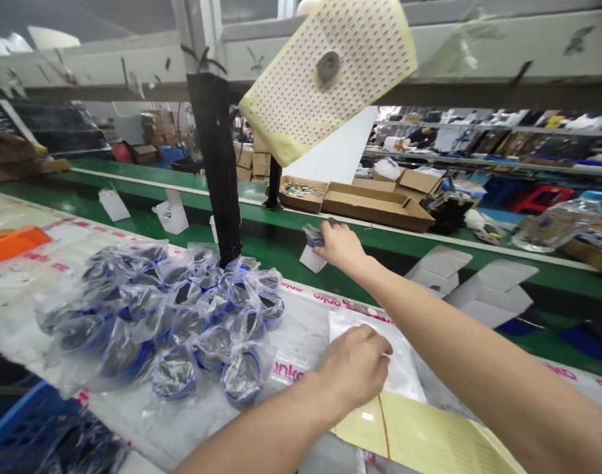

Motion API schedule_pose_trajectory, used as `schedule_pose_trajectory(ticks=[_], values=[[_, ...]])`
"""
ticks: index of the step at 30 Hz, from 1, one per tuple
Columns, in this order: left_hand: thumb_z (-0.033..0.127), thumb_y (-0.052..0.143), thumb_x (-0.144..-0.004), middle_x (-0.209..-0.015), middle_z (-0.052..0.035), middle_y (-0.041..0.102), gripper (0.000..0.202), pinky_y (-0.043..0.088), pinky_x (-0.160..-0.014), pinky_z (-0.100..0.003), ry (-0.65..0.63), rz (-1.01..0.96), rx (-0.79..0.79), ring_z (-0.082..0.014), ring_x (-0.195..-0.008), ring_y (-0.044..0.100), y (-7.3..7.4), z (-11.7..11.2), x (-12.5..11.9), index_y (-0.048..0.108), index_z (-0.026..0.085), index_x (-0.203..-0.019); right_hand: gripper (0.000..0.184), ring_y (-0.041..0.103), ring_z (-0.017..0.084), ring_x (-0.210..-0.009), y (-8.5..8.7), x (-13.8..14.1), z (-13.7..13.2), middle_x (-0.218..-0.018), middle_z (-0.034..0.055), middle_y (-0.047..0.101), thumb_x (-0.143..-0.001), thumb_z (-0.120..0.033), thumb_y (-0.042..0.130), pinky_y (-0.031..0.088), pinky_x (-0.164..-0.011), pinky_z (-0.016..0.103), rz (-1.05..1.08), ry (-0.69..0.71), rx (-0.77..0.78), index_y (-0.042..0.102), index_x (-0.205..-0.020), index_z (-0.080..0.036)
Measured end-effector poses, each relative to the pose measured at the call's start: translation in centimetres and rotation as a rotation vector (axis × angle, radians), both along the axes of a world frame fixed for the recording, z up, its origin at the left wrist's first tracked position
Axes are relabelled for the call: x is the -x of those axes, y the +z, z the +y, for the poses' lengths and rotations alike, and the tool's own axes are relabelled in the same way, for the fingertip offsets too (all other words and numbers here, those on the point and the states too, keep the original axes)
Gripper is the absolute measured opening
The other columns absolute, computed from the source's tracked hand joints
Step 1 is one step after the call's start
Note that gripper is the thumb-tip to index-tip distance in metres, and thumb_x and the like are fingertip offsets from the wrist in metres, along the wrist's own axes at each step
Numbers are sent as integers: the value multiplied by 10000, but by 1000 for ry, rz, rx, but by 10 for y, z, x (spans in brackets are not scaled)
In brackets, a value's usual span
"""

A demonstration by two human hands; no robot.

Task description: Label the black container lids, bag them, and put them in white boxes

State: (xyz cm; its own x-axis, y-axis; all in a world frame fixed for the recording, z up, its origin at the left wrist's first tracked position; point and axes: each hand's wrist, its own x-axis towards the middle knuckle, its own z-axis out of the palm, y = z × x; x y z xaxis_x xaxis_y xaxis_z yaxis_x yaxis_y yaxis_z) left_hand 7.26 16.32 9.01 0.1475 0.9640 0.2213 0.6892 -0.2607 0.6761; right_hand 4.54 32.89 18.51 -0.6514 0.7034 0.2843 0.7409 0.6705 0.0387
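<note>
Stretched out over the green conveyor, my right hand (343, 247) grips a small dark plastic-wrapped piece (314, 236) just above a small white box (312, 260). My fingers cover part of that piece. Closer to me, my left hand (357, 362) is closed, its fingers curled above a stack of clear plastic bags (404, 365); whatever is in them is hidden. Below it lies a yellow sheet (424, 431) with a brown line across it. To the left, several blue-rimmed round pieces in clear bags (175, 372) crowd the table.
Open white boxes (171, 214) stand along the green conveyor (261, 240). A black-wrapped post (214, 164) rises at the table's edge, and a yellow dotted sheet (291, 99) hangs from the beam. Cardboard trays (374, 205), an orange tray (14, 243) and a blue basket (29, 421) are around.
</note>
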Motion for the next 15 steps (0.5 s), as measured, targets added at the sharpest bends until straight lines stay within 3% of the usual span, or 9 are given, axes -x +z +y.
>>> schedule_pose_trajectory(ticks=[5, 8, 11, 15], values=[[170, 514, -917, -1135, -129, 650, 290, 522, -1018, -428, -34, -25, 30, -313, -1120, 605, -7, 3, 0, 680, 126, -1150, 366, 529, 408, -1146, -17, -2, -5, -1121, 249, 666, -973, -429, 572, 442, -877, 503, -59, -43, -80, 609, -1147, -109], [186, 505, -913, -1102, -132, 647, 278, 531, -1000, -433, -29, -27, 41, -315, -1092, 610, -11, 4, 0, 688, 125, -1114, 313, 479, 406, -1209, -32, -6, -13, -1228, 248, 624, -1000, -391, 530, 382, -966, 561, -95, 62, -215, 672, -1081, -125], [199, 513, -905, -1051, -125, 648, 254, 541, -976, -430, -21, -28, 29, -312, -1059, 616, -16, 5, -1, 693, 142, -1075, 274, 535, 373, -1119, -46, -4, -15, -1138, 211, 667, -995, -306, 528, 282, -1062, 627, -144, 167, -184, 680, -1149, -137], [185, 530, -899, -1070, -130, 655, 264, 529, -1005, -427, -29, -44, 12, -305, -1071, 616, -18, 5, -1, 698, 140, -1098, 251, 573, 380, -1047, -39, 6, -11, -1041, 182, 706, -932, -288, 619, 156, -1073, 748, -232, 164, -110, 709, -1113, -139]])
